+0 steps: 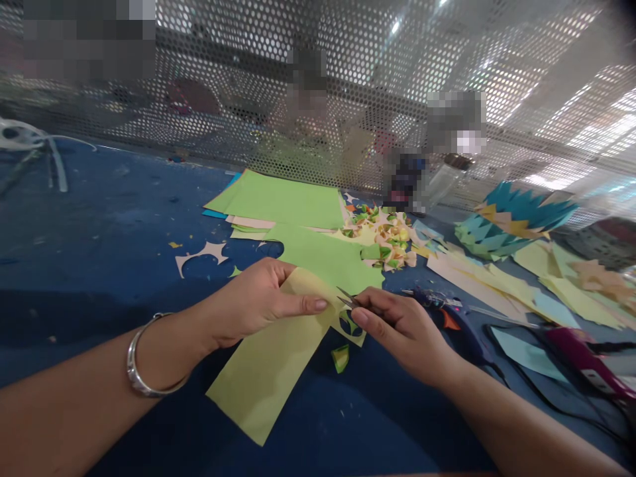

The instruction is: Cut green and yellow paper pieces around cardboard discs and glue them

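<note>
My left hand (pixel 271 301) pinches a long strip of yellow paper (pixel 271 364) between thumb and fingers, its lower end slanting toward me. My right hand (pixel 397 324) is closed around small scissors (pixel 346 298); their handles are hidden in the fingers, and the slim blades stand slightly apart at the strip's right edge. Beneath the hands, a piece with a round hole cut in it hangs near the blades. A small folded green and yellow paper piece (pixel 340 358) lies on the blue table below. Behind the hands is a green sheet (pixel 322 255) with curved cut-outs.
Stacked coloured paper (pixel 293 199) lies at the back, beside a heap of small folded paper pieces (pixel 390 238). To the right are a glue gun (pixel 454 318), a magenta tool (pixel 581 358) with a black cord, paper strips and a teal paper basket (pixel 517 218). A perforated metal screen (pixel 238 86) stands behind.
</note>
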A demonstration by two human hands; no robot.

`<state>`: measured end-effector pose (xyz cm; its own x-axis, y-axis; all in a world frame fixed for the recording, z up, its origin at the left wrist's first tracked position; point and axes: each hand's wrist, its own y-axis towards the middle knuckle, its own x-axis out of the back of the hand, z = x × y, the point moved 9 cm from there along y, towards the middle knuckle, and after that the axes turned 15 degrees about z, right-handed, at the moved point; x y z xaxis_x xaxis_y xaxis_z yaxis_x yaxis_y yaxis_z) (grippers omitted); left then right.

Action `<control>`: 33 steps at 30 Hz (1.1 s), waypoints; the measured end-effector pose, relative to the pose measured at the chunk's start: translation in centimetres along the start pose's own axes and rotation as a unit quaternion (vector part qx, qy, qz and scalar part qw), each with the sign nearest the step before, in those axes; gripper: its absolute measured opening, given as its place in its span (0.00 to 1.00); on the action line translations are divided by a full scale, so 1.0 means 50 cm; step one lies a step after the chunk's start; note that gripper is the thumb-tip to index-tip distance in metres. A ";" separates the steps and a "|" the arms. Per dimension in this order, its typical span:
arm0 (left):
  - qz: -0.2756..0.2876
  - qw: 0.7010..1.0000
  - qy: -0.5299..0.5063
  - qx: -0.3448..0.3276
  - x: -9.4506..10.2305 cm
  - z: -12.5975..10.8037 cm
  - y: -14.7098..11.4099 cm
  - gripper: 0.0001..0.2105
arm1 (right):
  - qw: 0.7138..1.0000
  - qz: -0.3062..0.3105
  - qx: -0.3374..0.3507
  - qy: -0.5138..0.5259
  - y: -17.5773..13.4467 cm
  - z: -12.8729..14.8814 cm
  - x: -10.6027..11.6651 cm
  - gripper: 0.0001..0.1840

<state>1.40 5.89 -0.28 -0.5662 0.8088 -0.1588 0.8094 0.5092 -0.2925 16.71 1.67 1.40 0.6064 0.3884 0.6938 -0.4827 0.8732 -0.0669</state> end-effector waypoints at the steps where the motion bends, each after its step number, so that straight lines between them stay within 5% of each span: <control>1: 0.003 1.000 -0.001 0.000 -0.002 0.000 0.000 0.11 | 1.000 0.001 -0.001 -0.002 0.000 0.000 -0.001 0.20; 33: -0.012 1.000 0.018 -0.013 -0.013 -0.010 -0.007 0.11 | 1.000 -0.003 0.001 -0.014 0.002 0.004 0.001 0.20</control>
<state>1.56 5.33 0.38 -0.5801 0.8060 -0.1173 0.7995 0.5359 -0.2714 16.54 1.70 1.58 0.5910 0.3748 0.7143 -0.4804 0.8749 -0.0615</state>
